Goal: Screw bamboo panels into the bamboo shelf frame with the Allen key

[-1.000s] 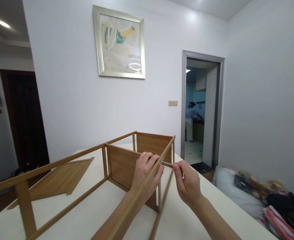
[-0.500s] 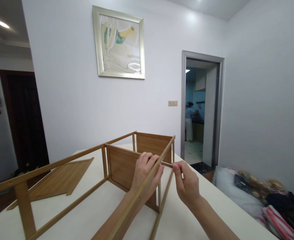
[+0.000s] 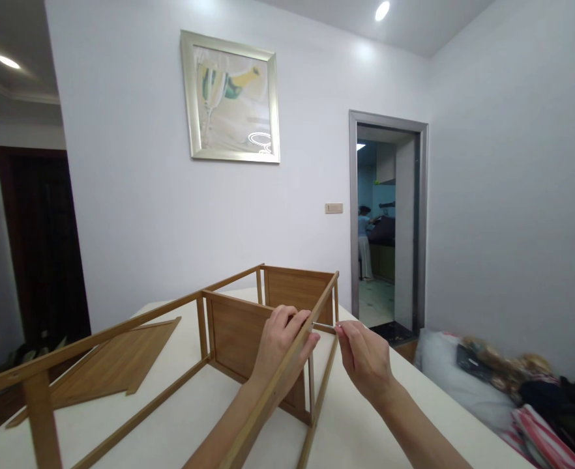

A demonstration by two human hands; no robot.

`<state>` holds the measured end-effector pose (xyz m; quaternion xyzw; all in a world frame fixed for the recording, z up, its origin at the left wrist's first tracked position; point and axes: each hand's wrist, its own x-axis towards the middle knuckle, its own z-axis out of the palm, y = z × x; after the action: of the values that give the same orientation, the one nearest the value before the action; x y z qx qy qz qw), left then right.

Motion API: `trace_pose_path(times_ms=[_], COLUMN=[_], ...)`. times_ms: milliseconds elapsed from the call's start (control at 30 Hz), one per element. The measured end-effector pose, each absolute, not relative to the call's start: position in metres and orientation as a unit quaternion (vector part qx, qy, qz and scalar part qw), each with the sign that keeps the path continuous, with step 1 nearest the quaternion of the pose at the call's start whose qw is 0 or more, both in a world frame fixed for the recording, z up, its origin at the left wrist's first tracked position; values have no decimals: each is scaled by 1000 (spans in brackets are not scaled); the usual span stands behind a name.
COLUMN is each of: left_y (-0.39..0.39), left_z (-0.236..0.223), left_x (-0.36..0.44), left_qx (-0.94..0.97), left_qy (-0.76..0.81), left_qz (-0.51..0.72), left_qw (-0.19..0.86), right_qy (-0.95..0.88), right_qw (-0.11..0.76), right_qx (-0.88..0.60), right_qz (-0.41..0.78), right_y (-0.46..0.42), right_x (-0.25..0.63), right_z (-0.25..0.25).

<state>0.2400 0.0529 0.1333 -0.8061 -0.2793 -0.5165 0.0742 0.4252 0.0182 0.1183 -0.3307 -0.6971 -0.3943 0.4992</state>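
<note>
A wooden shelf frame [image 3: 204,329] with panelled shelves lies on its side on the white table [image 3: 360,417]. My left hand [image 3: 283,339] wraps around its near upper rail where a shelf panel meets it, fingers on the inner side and thumb on the outer side. In my closed right hand [image 3: 366,355], just right of that rail, is the end of a thin metal hex key [image 3: 324,325]. Its shaft runs level to the rail, with the tip at the wood. My fingers hide the other end of the key.
A loose slatted wooden panel [image 3: 121,358] lies on the table at the left. Beyond the table's right edge, a pale bag or cushion [image 3: 444,365] and a heap of clothes [image 3: 542,391] are piled. Through the doorway [image 3: 375,228], a person stands in another room.
My right hand has rotated at the wrist, its knuckles now turned further over the key. My left hand keeps its hold. The whole view has shifted slightly.
</note>
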Motion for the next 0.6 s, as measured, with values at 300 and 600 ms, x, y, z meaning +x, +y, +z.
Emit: trace_pose_path(times_ms=[300,600], left_y=[59,82], left_z=[147,161], left_x=[222,177], left_qx=[-861,-840], left_qy=[-270,-419], left_qz=[-420,-339], left_qw=[95,66], right_qy=[-740,-657], right_qw=[423,537], right_qx=[-291,-502], right_qz=[-434,-169], right_y=[13,5], right_x=[439,455], right_z=[141,105])
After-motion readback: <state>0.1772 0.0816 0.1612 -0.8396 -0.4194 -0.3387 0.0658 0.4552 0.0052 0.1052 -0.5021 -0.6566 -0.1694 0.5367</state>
